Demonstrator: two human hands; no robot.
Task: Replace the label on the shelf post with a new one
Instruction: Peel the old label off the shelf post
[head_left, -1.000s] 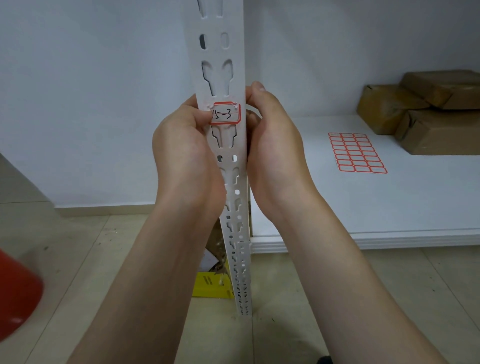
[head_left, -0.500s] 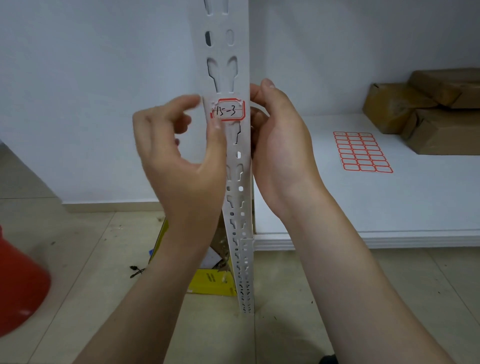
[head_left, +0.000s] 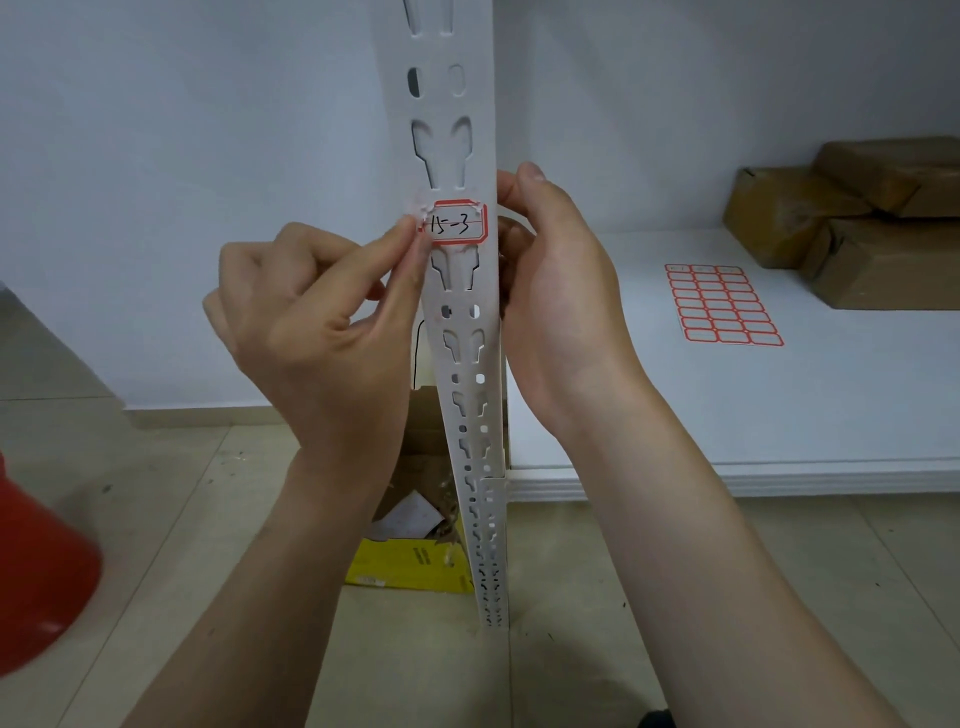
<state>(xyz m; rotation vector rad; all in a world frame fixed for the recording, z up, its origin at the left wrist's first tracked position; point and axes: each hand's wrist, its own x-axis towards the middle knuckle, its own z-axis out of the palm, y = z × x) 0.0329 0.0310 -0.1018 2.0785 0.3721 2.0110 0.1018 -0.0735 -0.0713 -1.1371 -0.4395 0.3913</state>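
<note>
1. The label (head_left: 460, 224), red-bordered with "15-3" written by hand, sits on the front face of the white shelf post (head_left: 457, 88), between two pairs of keyhole slots and level with the hands. Its left edge looks ragged, and torn white scraps cling to the post just beside its upper left corner.
2. The step in hand appears to be peeling off the old label. Most of it lies flat on the post, so the removal seems barely begun.
3. The next move likely calls for a slow pull from the left edge across the post, kept low to the metal so the paper lifts whole rather than shredding. The scraps would need picking off before a fresh label goes on.
4. The left hand (head_left: 317, 343) rises from below left, with thumb and forefinger tips closed together on the label's left edge. The other fingers are curled in toward the palm.
5. The right hand (head_left: 561, 312) wraps the post's right edge at label height. The thumb stands upright along the corner and the fingers curl behind, mostly hidden, so it seems to be steadying the post.
6. A sheet of blank labels (head_left: 724, 306) lies flat on the white shelf (head_left: 779, 415), well apart from the post, and cardboard boxes (head_left: 857, 208) sit behind it.
</note>
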